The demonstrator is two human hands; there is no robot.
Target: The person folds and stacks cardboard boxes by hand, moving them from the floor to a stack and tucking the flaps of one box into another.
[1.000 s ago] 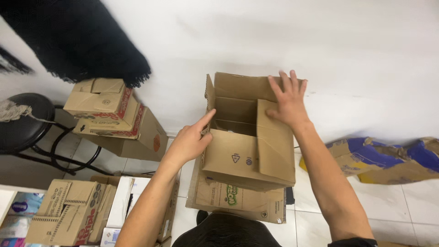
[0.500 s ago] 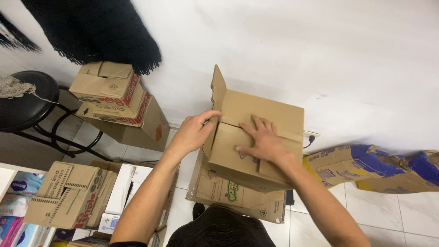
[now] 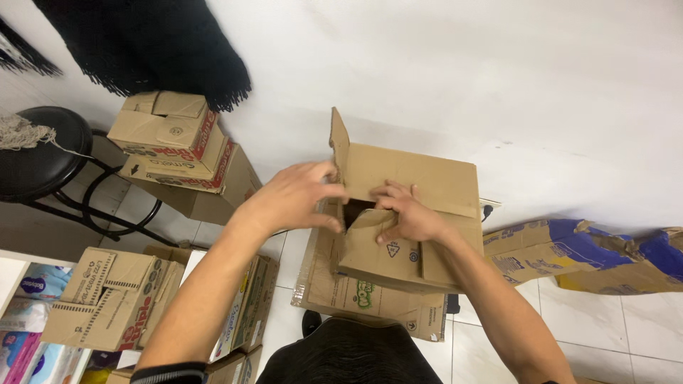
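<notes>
Pressing down on the brown cardboard box point(image 3: 409, 213) before the person, the right hand point(image 3: 407, 213) lies flat-fingered on its near flap. The left hand point(image 3: 293, 199) pinches the left flap's edge. A dark gap between flaps hides the inside. Beyond, stacked red-printed cardboard boxes point(image 3: 174, 146) stand by the wall.

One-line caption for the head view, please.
Both hands, left hand and right hand, press the top flaps of a brown cardboard box on a flattened carton.

Black stool point(image 3: 43, 160), stacked cardboard boxes point(image 3: 174, 153), black fringed cloth point(image 3: 153, 46), flattened blue-printed carton point(image 3: 590, 256)
</notes>
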